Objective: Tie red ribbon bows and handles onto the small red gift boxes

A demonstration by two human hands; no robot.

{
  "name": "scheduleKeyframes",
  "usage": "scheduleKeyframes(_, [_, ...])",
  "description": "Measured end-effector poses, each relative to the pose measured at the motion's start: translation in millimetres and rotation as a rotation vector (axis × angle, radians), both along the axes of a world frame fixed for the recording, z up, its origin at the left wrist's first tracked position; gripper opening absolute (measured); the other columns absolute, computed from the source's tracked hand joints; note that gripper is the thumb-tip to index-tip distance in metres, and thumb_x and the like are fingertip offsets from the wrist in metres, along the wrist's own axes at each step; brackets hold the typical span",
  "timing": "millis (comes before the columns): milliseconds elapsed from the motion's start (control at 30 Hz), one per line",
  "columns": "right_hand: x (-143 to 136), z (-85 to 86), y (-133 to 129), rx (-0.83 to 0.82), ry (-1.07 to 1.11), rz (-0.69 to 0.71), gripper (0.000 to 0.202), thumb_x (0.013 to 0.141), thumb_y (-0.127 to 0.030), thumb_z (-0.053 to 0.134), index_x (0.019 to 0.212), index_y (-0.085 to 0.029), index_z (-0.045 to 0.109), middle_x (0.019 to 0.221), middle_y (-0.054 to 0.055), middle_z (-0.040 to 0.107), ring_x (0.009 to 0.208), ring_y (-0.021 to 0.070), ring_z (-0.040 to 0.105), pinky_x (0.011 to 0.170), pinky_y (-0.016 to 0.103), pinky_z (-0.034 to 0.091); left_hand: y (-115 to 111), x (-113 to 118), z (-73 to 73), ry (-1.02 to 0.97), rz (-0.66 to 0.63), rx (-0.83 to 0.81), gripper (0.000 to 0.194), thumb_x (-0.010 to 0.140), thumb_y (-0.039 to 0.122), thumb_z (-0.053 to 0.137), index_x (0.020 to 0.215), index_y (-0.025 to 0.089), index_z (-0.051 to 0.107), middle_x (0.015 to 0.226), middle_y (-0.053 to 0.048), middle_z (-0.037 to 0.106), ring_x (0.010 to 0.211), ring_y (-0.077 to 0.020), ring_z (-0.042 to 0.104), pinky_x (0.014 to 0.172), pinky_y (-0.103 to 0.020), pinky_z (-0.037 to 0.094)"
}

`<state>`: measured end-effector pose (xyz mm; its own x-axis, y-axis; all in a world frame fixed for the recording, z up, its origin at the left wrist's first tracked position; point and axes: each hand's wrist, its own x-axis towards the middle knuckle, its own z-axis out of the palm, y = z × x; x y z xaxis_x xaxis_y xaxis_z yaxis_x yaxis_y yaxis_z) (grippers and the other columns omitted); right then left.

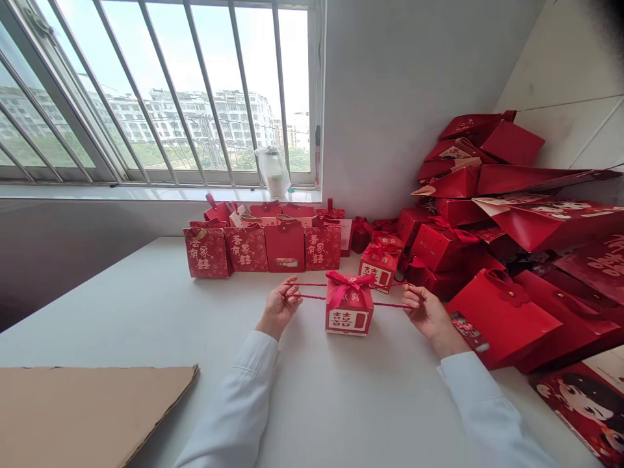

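A small red gift box [347,320] with a white label and a pink-red ribbon bow [350,286] on top stands upright on the table. Thin red cords [308,297] run out from both sides of it, stretched nearly level. My left hand [280,305] is closed on the cord at the left of the box. On the right, my right hand [426,313] pinches the cord on that side. Neither hand touches the box itself. Right behind it stands a similar red box [380,263] with a bow.
Red patterned gift bags [246,250] stand in rows at the back of the white table [121,305]. Several red boxes and bags [511,312] are piled high at the right. A cardboard sheet [92,409] lies front left. A wrapped cup [273,172] stands on the windowsill.
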<state>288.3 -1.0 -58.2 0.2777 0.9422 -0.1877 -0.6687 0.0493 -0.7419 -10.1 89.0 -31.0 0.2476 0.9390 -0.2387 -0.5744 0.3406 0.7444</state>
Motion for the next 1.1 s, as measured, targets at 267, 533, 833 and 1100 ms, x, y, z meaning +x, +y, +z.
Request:
scheduleKeyframes(267, [0.9, -7.4, 4.7, -0.061, -0.042, -0.032, 0.014, 0.065, -0.016, 0.066, 0.073, -0.017, 0.054, 0.045, -0.011, 0.037, 0.036, 0.0022, 0.036, 0.035, 0.011, 0.035, 5.0, -3.1, -5.7, 0.039, -0.004, -0.041, 0.017, 0.077, 0.002, 0.041, 0.081, 0.015, 0.052, 0.042, 0.010, 0.032, 0.030, -0.0036, 0.031, 0.040, -0.015, 0.037])
scheduleKeyframes(533, [-15.5, -25.2, 9.2, -0.113, -0.127, 0.064, 0.018, 0.064, -0.021, 0.071, 0.075, -0.015, 0.058, 0.049, -0.006, 0.051, 0.041, 0.0069, 0.048, 0.040, 0.017, 0.041, 2.1, -3.8, -17.5, 0.135, -0.100, -0.006, 0.016, 0.067, 0.012, 0.066, 0.067, 0.016, 0.050, 0.046, 0.007, 0.044, 0.048, -0.0110, 0.056, 0.046, -0.018, 0.044])
scheduleKeyframes(833, [-6.7, 32.8, -5.4, 0.039, -0.019, 0.118, 0.008, 0.070, -0.020, 0.066, 0.076, -0.018, 0.060, 0.049, -0.010, 0.044, 0.044, 0.0047, 0.046, 0.050, 0.016, 0.048, -3.5, -17.3, 38.8, 0.062, -0.146, 0.104, 0.009, 0.075, 0.015, 0.066, 0.075, 0.014, 0.058, 0.057, 0.002, 0.059, 0.056, -0.0100, 0.060, 0.064, -0.023, 0.053])
scheduleKeyframes(1100, [-42.5, 103.7, 7.4, 0.175, -0.280, 0.238, 0.025, 0.074, -0.022, 0.068, 0.098, -0.014, 0.067, 0.076, 0.001, 0.068, 0.062, 0.0082, 0.060, 0.060, 0.019, 0.050, -40.5, 1.5, 129.4, 0.290, -0.577, 0.479, 0.043, 0.088, 0.046, 0.055, 0.119, 0.017, 0.058, 0.108, -0.013, 0.070, 0.111, -0.0276, 0.061, 0.102, -0.044, 0.039])
